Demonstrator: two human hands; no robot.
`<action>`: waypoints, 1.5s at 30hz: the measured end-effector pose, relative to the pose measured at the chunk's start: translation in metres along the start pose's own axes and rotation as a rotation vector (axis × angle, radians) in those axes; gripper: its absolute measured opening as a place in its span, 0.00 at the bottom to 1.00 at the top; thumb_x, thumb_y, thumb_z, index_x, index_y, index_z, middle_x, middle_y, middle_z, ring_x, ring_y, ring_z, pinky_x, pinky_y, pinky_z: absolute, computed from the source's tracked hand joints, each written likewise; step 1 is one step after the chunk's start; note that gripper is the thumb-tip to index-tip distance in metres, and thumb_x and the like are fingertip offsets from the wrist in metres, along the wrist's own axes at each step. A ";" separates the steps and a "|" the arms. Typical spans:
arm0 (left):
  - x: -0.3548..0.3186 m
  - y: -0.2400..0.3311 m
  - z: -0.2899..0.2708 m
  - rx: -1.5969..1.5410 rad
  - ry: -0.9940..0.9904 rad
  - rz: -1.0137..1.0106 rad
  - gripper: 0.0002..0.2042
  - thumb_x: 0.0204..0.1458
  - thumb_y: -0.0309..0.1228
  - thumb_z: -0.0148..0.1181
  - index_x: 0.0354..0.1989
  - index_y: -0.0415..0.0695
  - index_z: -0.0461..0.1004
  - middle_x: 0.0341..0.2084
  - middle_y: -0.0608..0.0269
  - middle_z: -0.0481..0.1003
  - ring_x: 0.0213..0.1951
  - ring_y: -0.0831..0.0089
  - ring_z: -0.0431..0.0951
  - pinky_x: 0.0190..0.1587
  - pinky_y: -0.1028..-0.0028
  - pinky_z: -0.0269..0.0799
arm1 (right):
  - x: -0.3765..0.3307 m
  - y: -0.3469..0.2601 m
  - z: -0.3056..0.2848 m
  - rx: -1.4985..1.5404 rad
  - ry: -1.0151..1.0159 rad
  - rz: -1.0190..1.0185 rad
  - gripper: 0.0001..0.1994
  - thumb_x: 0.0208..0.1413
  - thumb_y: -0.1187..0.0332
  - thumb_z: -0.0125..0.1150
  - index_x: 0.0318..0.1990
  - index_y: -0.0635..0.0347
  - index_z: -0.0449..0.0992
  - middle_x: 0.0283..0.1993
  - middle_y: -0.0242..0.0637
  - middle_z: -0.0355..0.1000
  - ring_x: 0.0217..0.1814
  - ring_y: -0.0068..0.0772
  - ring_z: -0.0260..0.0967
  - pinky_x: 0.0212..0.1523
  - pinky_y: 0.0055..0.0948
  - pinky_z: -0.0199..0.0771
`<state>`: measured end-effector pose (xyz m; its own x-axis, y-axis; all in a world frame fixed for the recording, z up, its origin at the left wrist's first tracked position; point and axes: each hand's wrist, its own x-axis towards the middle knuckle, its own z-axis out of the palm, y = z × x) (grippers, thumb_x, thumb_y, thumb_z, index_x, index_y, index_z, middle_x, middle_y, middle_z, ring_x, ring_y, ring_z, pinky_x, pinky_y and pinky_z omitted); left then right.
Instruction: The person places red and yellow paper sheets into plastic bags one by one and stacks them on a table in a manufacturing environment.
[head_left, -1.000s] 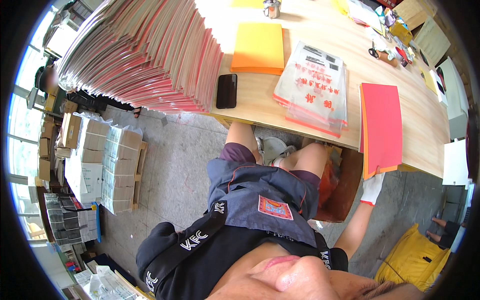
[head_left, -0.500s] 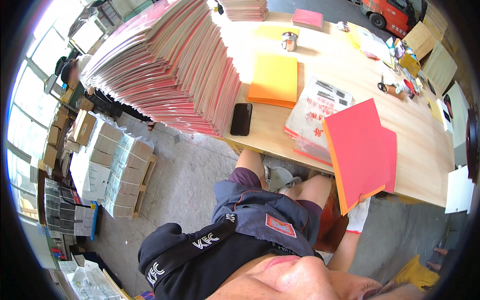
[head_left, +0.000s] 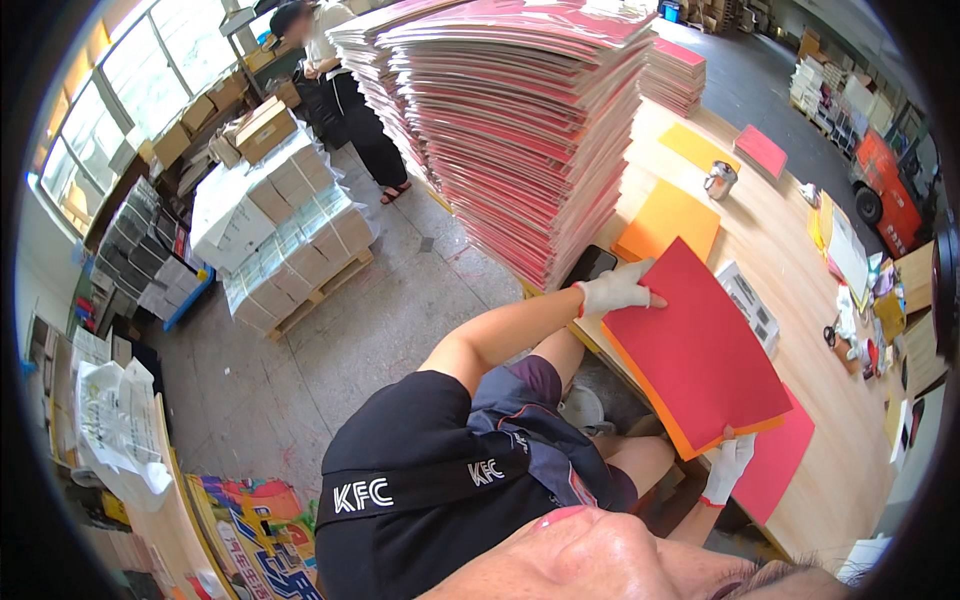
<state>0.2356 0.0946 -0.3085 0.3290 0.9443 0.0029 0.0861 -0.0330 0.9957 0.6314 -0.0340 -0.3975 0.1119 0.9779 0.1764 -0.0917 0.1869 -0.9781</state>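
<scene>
A red sheet (head_left: 695,350) with orange paper (head_left: 648,385) showing along its lower edges is raised off the table, tilted, near the table's front edge. My left hand (head_left: 617,288), in a white glove with bare fingertips, pinches its left edge. At its lower right corner, my right hand (head_left: 732,466), gloved the same way, grips the sheets with a finger on top; the thumb is partly hidden. Another red sheet (head_left: 778,470) lies on the table beneath and to the right. Behind the raised sheets, a printed white package (head_left: 750,305) is partly covered.
A tall stack of red-and-white boards (head_left: 530,130) rises at the table's left. Beside it lie a black phone (head_left: 592,264) and an orange paper stack (head_left: 668,225). A metal cup (head_left: 720,180) stands farther back. Scissors (head_left: 830,336) are at the right. Another person (head_left: 362,120) stands beyond the stack.
My left hand, out of view before, now holds the sheets' left edge. My right hand keeps its corner. The view has swung left, and the sheets cover more of the white package.
</scene>
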 end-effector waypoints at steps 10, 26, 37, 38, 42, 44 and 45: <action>0.038 -0.058 0.010 -0.040 0.018 0.045 0.23 0.40 0.24 0.71 0.48 0.39 0.73 0.38 0.59 0.79 0.39 0.75 0.78 0.44 0.73 0.73 | 0.027 0.003 0.045 0.011 0.169 0.096 0.32 0.58 0.77 0.54 0.69 0.63 0.49 0.68 0.37 0.54 0.66 0.30 0.54 0.65 0.31 0.55; 0.018 -0.045 0.049 -0.131 0.123 0.063 0.18 0.45 0.23 0.68 0.44 0.37 0.70 0.35 0.62 0.78 0.35 0.77 0.76 0.38 0.77 0.72 | -0.062 -0.060 0.046 -0.546 0.049 0.103 0.12 0.60 0.68 0.55 0.47 0.66 0.73 0.32 0.35 0.73 0.27 0.22 0.65 0.31 0.25 0.67; 0.045 -0.010 0.106 -0.035 -0.476 0.035 0.19 0.51 0.20 0.60 0.53 0.37 0.67 0.44 0.63 0.76 0.47 0.78 0.74 0.47 0.75 0.72 | -0.129 -0.075 -0.024 -0.756 0.272 0.073 0.10 0.57 0.69 0.58 0.42 0.67 0.77 0.23 0.39 0.73 0.21 0.25 0.72 0.24 0.26 0.69; 0.045 -0.014 0.105 -0.040 -0.456 -0.026 0.19 0.51 0.20 0.60 0.52 0.37 0.68 0.43 0.62 0.76 0.46 0.78 0.75 0.47 0.75 0.72 | -0.121 -0.075 -0.019 -0.858 0.275 -0.033 0.09 0.57 0.70 0.58 0.41 0.66 0.77 0.23 0.40 0.73 0.22 0.25 0.72 0.24 0.27 0.69; 0.052 -0.058 0.108 0.097 -0.370 -0.016 0.16 0.51 0.22 0.57 0.50 0.36 0.70 0.39 0.59 0.77 0.37 0.74 0.76 0.41 0.73 0.73 | -0.107 -0.059 -0.007 -0.904 0.243 -0.035 0.10 0.57 0.69 0.58 0.41 0.64 0.78 0.23 0.43 0.74 0.22 0.27 0.73 0.24 0.27 0.69; 0.057 -0.059 0.110 0.396 -0.369 0.056 0.16 0.52 0.25 0.58 0.50 0.37 0.71 0.38 0.55 0.77 0.37 0.72 0.77 0.40 0.72 0.72 | -0.119 -0.056 -0.011 -0.746 0.252 0.145 0.10 0.57 0.68 0.58 0.40 0.65 0.78 0.21 0.43 0.74 0.21 0.27 0.73 0.24 0.26 0.69; 0.059 -0.060 0.116 0.414 -0.287 0.059 0.16 0.52 0.30 0.58 0.49 0.38 0.71 0.35 0.52 0.76 0.36 0.70 0.77 0.40 0.71 0.72 | -0.126 -0.059 -0.016 -0.650 0.234 0.141 0.11 0.58 0.67 0.57 0.36 0.69 0.78 0.18 0.40 0.73 0.17 0.27 0.71 0.22 0.26 0.68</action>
<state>0.3587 0.1143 -0.3792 0.5845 0.8110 -0.0247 0.4056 -0.2657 0.8746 0.6386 -0.1693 -0.3636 0.3593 0.9293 0.0858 0.4808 -0.1056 -0.8704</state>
